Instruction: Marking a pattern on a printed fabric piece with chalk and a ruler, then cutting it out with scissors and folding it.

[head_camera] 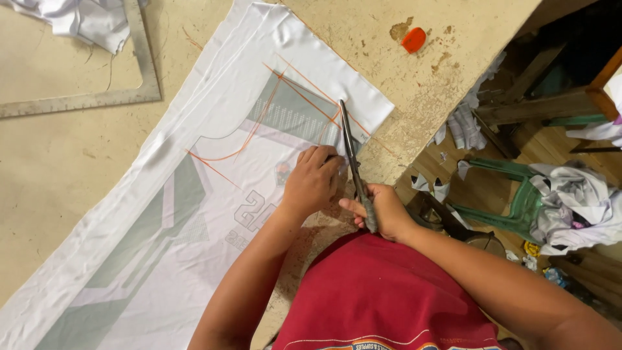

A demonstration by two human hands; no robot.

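Observation:
A long piece of white fabric (162, 214) with grey printed shapes and orange chalk lines lies flat on a worn beige table (58, 162). My left hand (312, 181) presses down on the fabric near its right edge, fingers curled. My right hand (382, 210) grips the handles of long dark scissors (352, 162). Their blades point away from me along the fabric's edge, just right of my left hand, and their tip reaches an orange chalk line.
A large metal set square (139, 65) lies at the upper left beside bunched white cloth (84, 19). An orange piece of chalk (413, 39) rests near the table's far corner. Right of the table, fabric scraps, a green plastic stool (518, 201) and wooden furniture crowd the floor.

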